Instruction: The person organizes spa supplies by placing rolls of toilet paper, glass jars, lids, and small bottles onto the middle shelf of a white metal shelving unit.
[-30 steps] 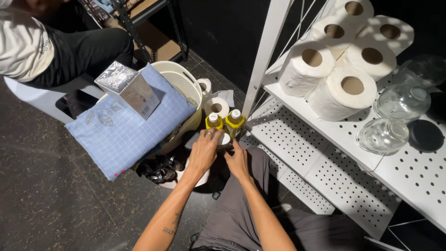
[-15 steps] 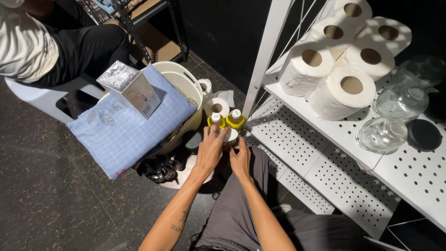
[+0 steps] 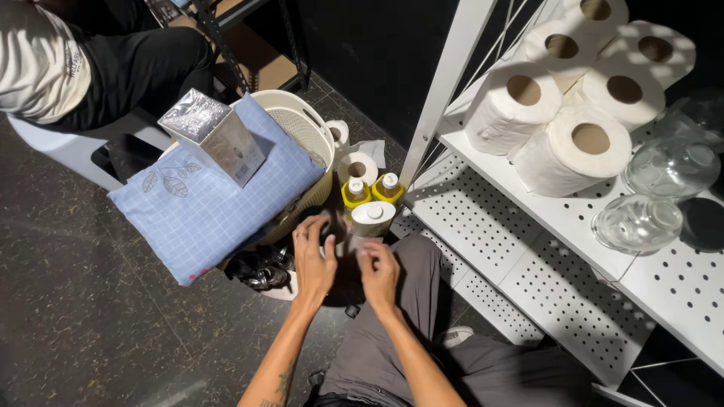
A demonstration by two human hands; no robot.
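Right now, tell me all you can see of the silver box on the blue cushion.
The silver box is a tall rectangular carton with a shiny, foil-like skin, its top face crinkly and reflective, its side printed. It looks closed. It stands slightly tilted on the blue checked cushion, which lies across the cream basket. Neither hand touches it; only the cushion does.

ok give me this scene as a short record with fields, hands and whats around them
left hand: open, over dark floor items, holds nothing seen
right hand: at the base of a white-capped bottle; grip unclear
behind bottle: two yellow bottles, upright on the floor
basket: blue pillow and silver box on top
shelf: paper rolls, glass jars
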